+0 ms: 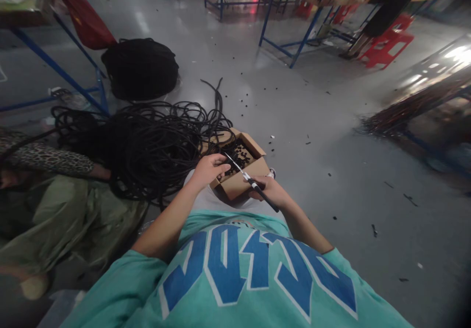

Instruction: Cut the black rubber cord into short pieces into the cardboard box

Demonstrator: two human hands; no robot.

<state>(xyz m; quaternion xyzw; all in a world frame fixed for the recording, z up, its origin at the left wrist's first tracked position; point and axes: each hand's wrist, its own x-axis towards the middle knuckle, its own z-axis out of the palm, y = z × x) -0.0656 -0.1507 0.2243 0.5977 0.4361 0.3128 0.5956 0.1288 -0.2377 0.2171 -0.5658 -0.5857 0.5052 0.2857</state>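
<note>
My left hand (210, 170) is over the near left side of an open cardboard box (241, 183). Its fingers are curled toward the thumb. What they pinch, if anything, is too dark to make out against the black contents. Held in my right hand (268, 189) is a pair of scissors (250, 180) with silver blades and black handles. The blades point up and left, over the box, with their tips close to my left fingers. Inside the box lie many short black pieces (241, 153). A large tangled heap of black cord (154, 141) touches the box's left side.
At the left, another person's patterned sleeve (51, 156) reaches toward the cord heap. Behind it stands a round black bundle (142, 68). Small black bits dot the grey floor (312, 102). Blue-legged tables (287, 48), a red stool (390, 45) and a rack of thin rods (415, 97) stand farther off.
</note>
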